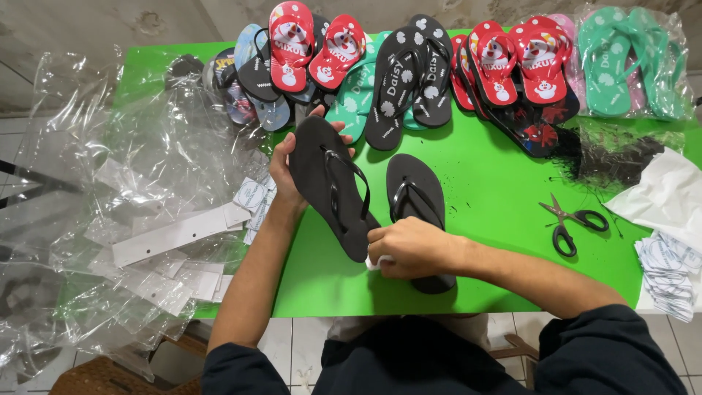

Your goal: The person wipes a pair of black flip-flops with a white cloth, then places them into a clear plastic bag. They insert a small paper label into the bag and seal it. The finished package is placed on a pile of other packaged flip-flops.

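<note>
Here the left hand (284,170) is gripping a black flip-flop (330,184) by its far edge, tilting it above the green tabletop (497,190). The right hand (409,247) is clenching something small and white at the flip-flop's near end, resting over a second black flip-flop (415,192). Scissors (572,222) are lying to the right.

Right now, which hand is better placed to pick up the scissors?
The right hand, probably. It rests at the heel of the black flip-flop, on the same side as the scissors, with bare green table between. The left hand grips the flip-flop's toe end, farther off.
</note>
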